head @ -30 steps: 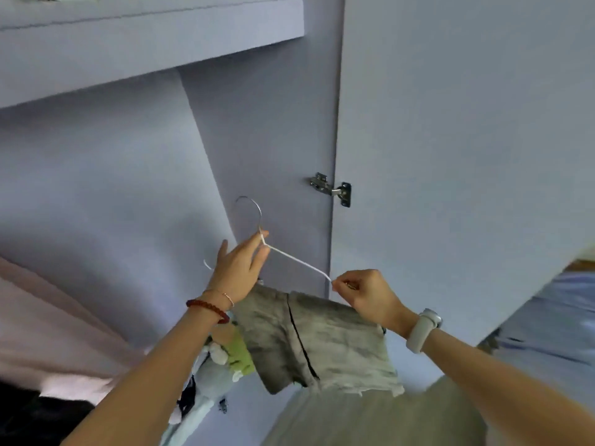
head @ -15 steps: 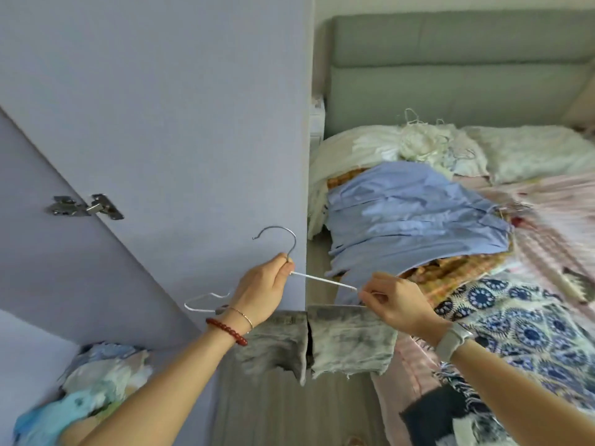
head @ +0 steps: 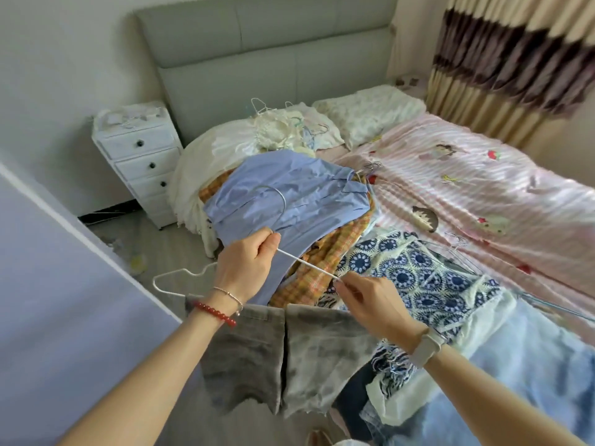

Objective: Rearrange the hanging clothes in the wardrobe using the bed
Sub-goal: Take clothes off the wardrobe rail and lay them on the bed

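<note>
While I'm pinching the hanger (head: 299, 260) with my left hand (head: 244, 268) and right hand (head: 370, 304), the grey shorts (head: 283, 358) are dangling near the bed (head: 467, 194), probably sliding off if I'm tilting it.

The setting is a domestic bedroom. A bed (head: 483, 188) with a padded grey headboard (head: 264, 56) occupies the centre, covered by a pink striped cartoon-print quilt (head: 467, 201) and pillows (head: 370, 112). A white bedside drawer unit (head: 141, 162) stands just beside the headboard. Striped curtains (head: 515, 69) hang at the right. Clothes on wire hangers (head: 289, 204) lie piled on the bed.
</note>
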